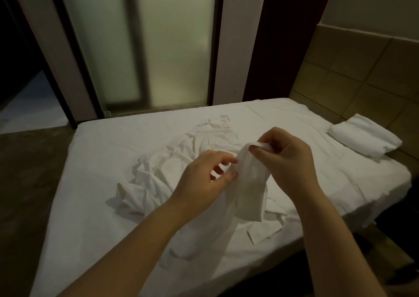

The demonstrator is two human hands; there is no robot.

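Cloth (pixel 249 194) hangs between both hands over the bed (pixel 102 217); the right hand (pixel 288 158) pinches its top edge, and the half-curled left hand (pixel 201 183) touches its side, grip unclear.

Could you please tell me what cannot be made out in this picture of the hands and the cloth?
- Head view: whether the left hand pinches the white cloth that the right hand holds; its fingertips merge with the fabric.
- Head view: where the cloth ends; its folds blend into the bed sheet.
- Head view: what is behind the frosted glass, blurred.
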